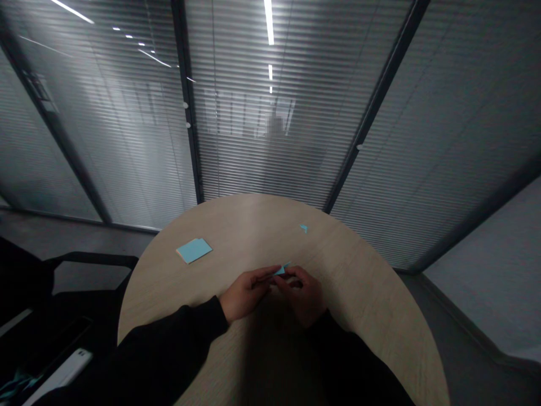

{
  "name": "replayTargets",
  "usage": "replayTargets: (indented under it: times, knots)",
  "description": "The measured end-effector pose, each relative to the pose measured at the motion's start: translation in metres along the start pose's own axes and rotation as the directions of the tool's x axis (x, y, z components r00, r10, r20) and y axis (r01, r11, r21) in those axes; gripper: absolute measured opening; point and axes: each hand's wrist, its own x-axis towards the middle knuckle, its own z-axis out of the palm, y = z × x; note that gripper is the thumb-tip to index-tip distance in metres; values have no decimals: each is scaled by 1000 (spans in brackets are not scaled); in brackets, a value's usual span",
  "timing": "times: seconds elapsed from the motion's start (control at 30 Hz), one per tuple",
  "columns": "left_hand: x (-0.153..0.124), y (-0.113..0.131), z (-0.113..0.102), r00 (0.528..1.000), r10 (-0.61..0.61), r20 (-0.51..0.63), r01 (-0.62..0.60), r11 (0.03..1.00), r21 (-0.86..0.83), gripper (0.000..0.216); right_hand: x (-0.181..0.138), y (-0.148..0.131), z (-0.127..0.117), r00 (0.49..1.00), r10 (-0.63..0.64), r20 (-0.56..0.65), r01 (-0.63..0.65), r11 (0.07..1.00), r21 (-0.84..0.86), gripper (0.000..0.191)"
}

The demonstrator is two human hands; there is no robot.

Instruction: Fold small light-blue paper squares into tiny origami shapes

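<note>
Right at the centre, a small pale-blue paper piece (280,270) is being held just above the bench between both hands, though it is too small to tell whether it is folded. The left grip (247,292) is pinching it from the side with the fingertips, and the right grip (302,296) is curling around the other edge, so both are nearly shut on the paper. Working with the fingertips like this is a sound way of keeping so small a piece steady and its edges true. Out on the round pale wood-grain bench (359,287), a stack of blue paper sheets (194,250) is lying to the left, and a tiny blue triangular scrap (304,228) is sitting near the far edge. Black sleeves (169,344) are filling the lower edge of the view, with a black office chair (71,316) alongside and glass partitions with slatted blinds (262,141) beyond.
</note>
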Motion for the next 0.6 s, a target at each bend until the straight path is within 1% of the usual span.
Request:
replayTargets:
  times: [0.2, 0.33, 0.43, 0.5, 0.6]
  knots:
    - [0, 1, 0, 1000, -28, -4, 28, 999, 23, 46, -1, 5, 1, 998, -51, -26, 50, 997, -58, 24]
    - [0, 2, 1, 1000, -10, 7, 10, 997, 70, 46, 0, 6, 2, 998, -37, -47, 31, 992, -120, 27]
    - [0, 2, 0, 1000, 0, 7, -1, 995, 104, 46, -1, 7, 2, 998, -29, -58, 21, 992, -124, 29]
    - [0, 2, 0, 1000, -5, 1, 4, 995, 96, 46, -1, 8, 2, 998, -40, -51, 34, 992, -120, 30]
    - [0, 2, 1, 1000, -16, -1, 16, 999, 42, 46, -1, 7, 2, 997, -58, -48, 51, 991, -124, 29]
